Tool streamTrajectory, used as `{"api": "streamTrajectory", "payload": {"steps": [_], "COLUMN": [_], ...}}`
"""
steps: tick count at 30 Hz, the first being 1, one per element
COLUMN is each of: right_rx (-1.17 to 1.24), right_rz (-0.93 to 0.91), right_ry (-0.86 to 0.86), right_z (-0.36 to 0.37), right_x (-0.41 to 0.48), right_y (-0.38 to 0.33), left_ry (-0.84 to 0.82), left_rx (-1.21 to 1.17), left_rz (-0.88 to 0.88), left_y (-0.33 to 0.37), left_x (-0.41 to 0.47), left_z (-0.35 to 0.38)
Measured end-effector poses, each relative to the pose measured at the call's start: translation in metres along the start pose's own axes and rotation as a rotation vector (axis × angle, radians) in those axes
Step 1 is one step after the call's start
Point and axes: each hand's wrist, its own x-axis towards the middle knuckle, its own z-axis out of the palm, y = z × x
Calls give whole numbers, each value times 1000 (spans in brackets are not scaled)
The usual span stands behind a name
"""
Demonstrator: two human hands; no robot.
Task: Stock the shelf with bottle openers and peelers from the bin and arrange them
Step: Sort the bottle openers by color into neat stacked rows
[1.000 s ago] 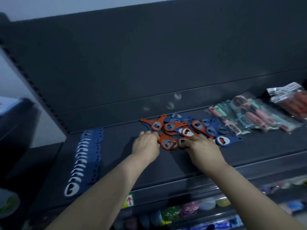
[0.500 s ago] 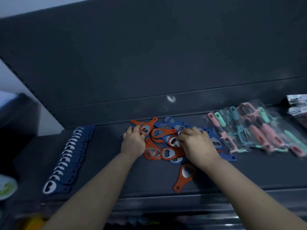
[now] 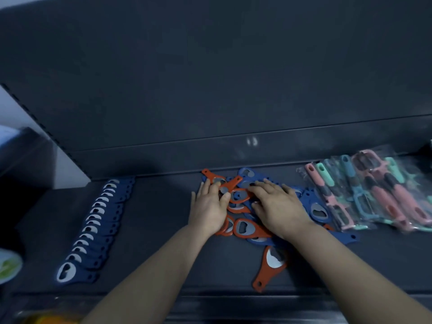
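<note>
A loose heap of orange and blue bottle openers [image 3: 245, 228] lies in the middle of the dark shelf [image 3: 163, 230]. My left hand [image 3: 209, 208] rests flat on the heap's left side, fingers straight, thumb against an orange opener [image 3: 230, 185]. My right hand [image 3: 279, 206] lies flat over the heap's middle, fingers spread toward the left. One orange opener [image 3: 271, 265] sits apart near the shelf's front edge. A neat overlapping row of blue openers [image 3: 93, 228] runs along the left. Bagged pink, teal and blue peelers [image 3: 374, 195] lie at the right.
The shelf's dark back panel [image 3: 210, 90] rises behind the heap. A front lip [image 3: 233, 298] bounds the shelf below my arms. A pale round object [image 3: 8, 265] shows at the far left edge. Bare shelf lies between the blue row and the heap.
Both hands slid further onto the heap and flattened out. One orange opener came out of the heap and now lies near the front edge. The camera tilted down and closer.
</note>
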Motion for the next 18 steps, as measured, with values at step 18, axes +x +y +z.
{"api": "streamTrajectory", "payload": {"steps": [18], "right_rx": [10], "right_rz": [91], "right_ry": [158], "right_z": [-18], "right_x": [-23], "right_y": [12], "left_ry": [197], "left_rx": [-136], "left_rz": [37], "left_y": [12], "left_x": [-24], "left_z": [-9]}}
